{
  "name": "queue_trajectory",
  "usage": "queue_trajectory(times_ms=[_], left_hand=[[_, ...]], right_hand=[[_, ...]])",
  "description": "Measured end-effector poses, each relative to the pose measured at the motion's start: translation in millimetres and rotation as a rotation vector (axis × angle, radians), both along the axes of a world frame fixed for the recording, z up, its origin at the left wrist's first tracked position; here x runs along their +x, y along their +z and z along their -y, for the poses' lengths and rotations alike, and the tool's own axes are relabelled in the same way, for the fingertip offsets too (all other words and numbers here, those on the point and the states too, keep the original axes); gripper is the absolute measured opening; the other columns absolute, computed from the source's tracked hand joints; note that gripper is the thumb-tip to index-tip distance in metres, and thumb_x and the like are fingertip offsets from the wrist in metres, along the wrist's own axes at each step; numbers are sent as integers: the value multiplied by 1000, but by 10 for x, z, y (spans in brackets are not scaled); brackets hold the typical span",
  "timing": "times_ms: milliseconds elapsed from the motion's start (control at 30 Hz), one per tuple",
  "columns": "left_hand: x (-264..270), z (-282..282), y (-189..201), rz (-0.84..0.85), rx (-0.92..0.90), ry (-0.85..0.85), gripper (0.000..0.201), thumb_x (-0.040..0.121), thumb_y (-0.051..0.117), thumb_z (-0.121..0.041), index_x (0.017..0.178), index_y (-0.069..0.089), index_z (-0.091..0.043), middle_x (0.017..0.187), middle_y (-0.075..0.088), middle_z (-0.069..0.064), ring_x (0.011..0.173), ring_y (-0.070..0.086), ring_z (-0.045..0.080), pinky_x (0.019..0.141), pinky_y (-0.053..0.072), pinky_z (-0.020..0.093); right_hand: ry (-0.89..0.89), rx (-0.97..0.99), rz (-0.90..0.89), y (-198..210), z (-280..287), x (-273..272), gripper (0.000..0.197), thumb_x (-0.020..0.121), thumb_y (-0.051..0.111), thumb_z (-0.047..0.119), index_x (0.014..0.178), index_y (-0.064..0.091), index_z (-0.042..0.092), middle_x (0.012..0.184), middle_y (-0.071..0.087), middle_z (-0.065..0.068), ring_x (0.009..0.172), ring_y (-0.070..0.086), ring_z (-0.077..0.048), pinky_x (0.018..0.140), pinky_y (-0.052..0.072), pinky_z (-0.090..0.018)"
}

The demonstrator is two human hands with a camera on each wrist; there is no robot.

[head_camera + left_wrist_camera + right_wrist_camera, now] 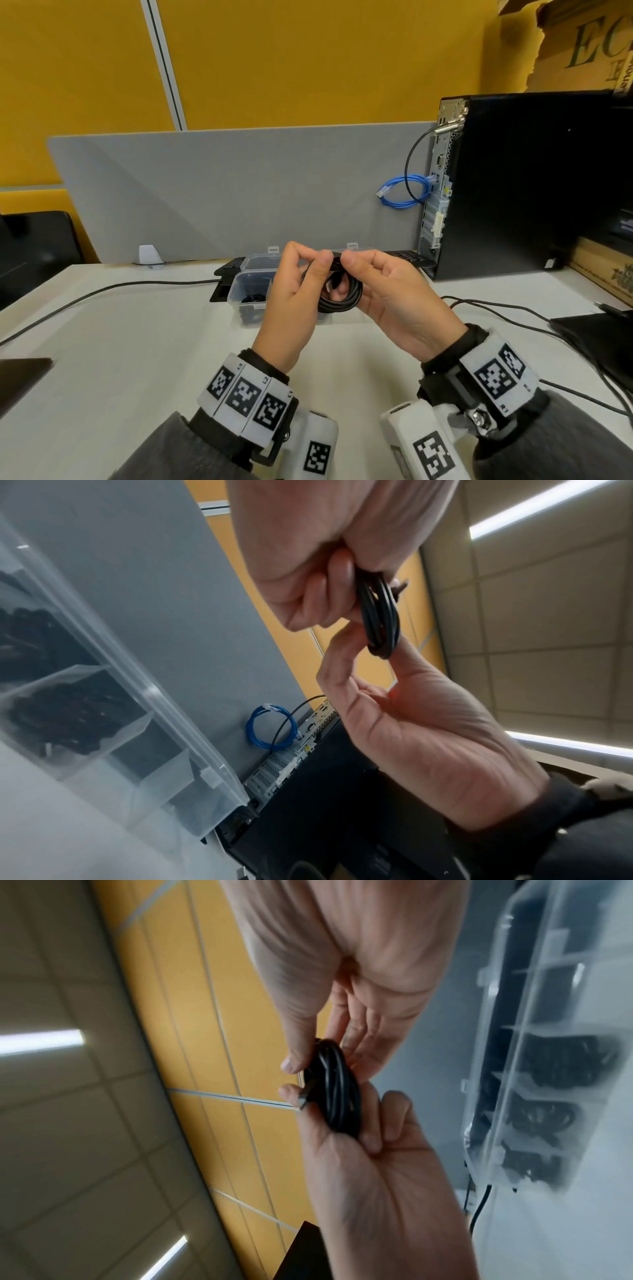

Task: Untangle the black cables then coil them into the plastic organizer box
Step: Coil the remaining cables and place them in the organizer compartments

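A small coil of black cable (342, 299) hangs in the air between both hands, just above the clear plastic organizer box (245, 286), whose lid stands open. My left hand (317, 272) grips the coil's left side with curled fingers. From the right, my right hand (352, 274) pinches the coil's top between thumb and fingers. The right wrist view shows the coil (337, 1085) with a metal USB plug (303, 1097) sticking out by the left thumb. Other black coils (61, 712) lie in the box's compartments.
A black PC tower (513, 185) stands at the back right, with a blue network cable (404, 192) looped beside it. A grey divider (222, 192) closes the desk's far edge. Loose black cables (102, 291) cross the white desk on the left and right. A dark flat device (599, 339) lies at the right.
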State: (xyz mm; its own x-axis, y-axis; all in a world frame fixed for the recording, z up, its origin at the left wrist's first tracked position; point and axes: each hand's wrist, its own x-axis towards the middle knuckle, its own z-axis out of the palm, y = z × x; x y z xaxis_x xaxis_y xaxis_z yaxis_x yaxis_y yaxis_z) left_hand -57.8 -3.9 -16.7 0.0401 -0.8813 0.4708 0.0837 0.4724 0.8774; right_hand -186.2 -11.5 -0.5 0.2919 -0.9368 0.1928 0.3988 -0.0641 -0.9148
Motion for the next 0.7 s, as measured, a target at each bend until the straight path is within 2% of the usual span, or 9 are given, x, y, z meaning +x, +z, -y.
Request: queue_trajectory(times_ms=[100,167,233,300,433,500,567,633,700], left_hand=[[43,9,-31,12,76,-68,34,75,53,-52,81,44,-19,60,58,-8,56,52,4,59,45,25],[111,27,-44,152,143,-102,57,63,70,-63,88,49,-16,66,57,-9,57,53,1,53,43,20],[176,47,-25,291,230,-162,67,53,75,-52,102,53,-11,73,56,-3,62,53,4,48,40,19],[219,59,0,392,280,-242,58,57,76,-38,107,59,-15,81,57,4,71,54,10,49,41,20],[234,13,41,510,317,-273,20,72,74,-7,88,67,-17,74,65,-3,70,61,8,57,49,22],[217,-16,33,511,307,-274,19,72,72,1,78,68,-16,69,69,-6,70,64,8,64,53,23],[196,-33,19,464,262,-240,26,71,71,7,76,66,-18,64,68,-12,64,62,2,61,50,17],[171,-26,4,394,234,-203,31,71,68,12,76,63,-18,60,63,-13,59,57,2,54,45,15],[133,-22,-16,323,232,-194,31,74,64,14,80,63,-17,63,62,-7,59,59,9,54,45,18]], right_hand=[[-96,-64,-89,-29,-7,24,33,71,67,26,90,59,1,66,67,-10,61,65,-16,61,53,-23],[-201,-173,-234,-39,0,27,27,75,71,22,87,59,0,72,71,-9,67,68,-16,65,54,-24],[-261,-271,-360,-51,0,36,20,77,72,17,86,61,3,79,72,-10,73,69,-18,68,56,-25],[-276,-351,-444,-68,-12,57,14,77,72,16,82,61,9,79,72,-9,75,69,-20,69,56,-28],[-252,-402,-561,-89,-42,98,13,78,72,21,76,60,18,77,70,-3,71,66,-9,62,51,-19],[-264,-430,-642,-91,-62,115,13,80,70,25,75,58,22,77,68,2,68,60,0,60,45,-11],[-309,-483,-755,-93,-77,113,14,84,65,30,75,55,28,78,63,6,73,54,4,65,40,-5],[-358,-552,-880,-86,-80,97,10,86,59,36,79,55,30,80,54,12,79,45,3,70,35,-9],[-368,-603,-934,-75,-70,69,11,88,56,37,83,60,28,75,49,18,85,40,3,76,33,-16]])
